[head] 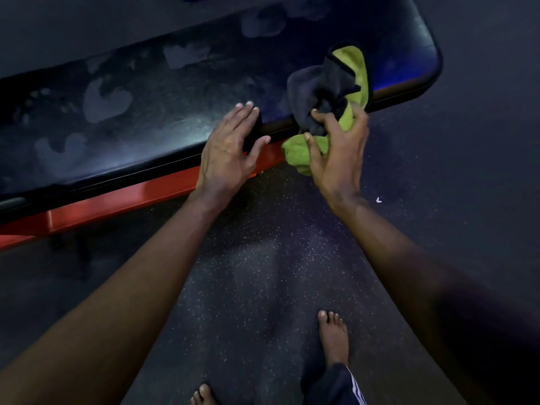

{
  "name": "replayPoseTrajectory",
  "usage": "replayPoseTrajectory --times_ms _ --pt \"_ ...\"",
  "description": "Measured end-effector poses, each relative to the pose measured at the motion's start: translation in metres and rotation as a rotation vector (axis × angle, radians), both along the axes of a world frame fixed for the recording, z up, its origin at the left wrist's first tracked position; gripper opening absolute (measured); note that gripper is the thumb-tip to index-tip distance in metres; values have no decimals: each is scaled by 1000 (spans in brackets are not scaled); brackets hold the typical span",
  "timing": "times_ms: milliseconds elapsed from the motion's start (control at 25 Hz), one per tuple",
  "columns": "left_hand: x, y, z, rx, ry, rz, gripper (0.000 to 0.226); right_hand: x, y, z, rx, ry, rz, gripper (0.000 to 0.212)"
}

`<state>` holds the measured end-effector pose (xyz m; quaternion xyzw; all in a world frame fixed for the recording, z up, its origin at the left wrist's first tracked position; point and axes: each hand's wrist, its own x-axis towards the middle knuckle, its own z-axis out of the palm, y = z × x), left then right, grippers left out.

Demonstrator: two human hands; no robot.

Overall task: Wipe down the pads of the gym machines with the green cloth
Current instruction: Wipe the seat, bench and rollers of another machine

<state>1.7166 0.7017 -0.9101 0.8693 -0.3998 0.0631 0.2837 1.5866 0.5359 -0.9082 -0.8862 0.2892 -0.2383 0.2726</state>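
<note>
Left hand (230, 147) open, palm down, fingers straight and a bit spread, laid on the near edge of the black bench pad (140, 133); thumb sits lower, against the pad's side edge. Right hand (339, 153) has fingers and thumb curled into the bunched green cloth (355, 74), gripping it around the middle. Cloth is green on one face and dark on the other, or has a dark piece bundled in with it, can't tell which. Its upper part lies on the pad close to the pad's right-end corner, and a lower green fold hangs below the pad edge, just beside the end of the red frame (117, 206). The hands are near each other but apart, left not touching the cloth. Pad runs diagonally across the upper part of the view, surface glossy with pale smudge patches along its length and a blue glint at the right end. Below it, dark speckled floor (263, 273), a small white scrap (378, 200) to the right of the right wrist. Two bare feet visible at the bottom, right foot (334, 337) forward, left foot (203, 396) partly cropped, dark trouser leg with white stripes (342, 387) over the right ankle
</note>
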Motion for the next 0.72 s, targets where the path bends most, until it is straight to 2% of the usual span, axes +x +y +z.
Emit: replayPoseTrajectory --times_ms 120,280,400,480,600,720 --pt "7 -36 10 48 9 -97 59 -9 -26 1 -64 33 63 34" --pt "8 -70 13 89 21 -128 65 -19 -59 0 50 -91 -214 32" --pt "-1 -79 12 49 28 -40 65 -21 -58 -10 20 -57 -132 32" --pt "-7 -94 17 53 27 -57 61 -26 -72 -11 18 -54 -111 32" --pt "-12 -140 27 113 61 -192 60 -25 -93 -8 181 -170 -338 31" --pt "-6 -186 32 148 50 -271 63 -25 -99 -9 277 -273 -378 29"
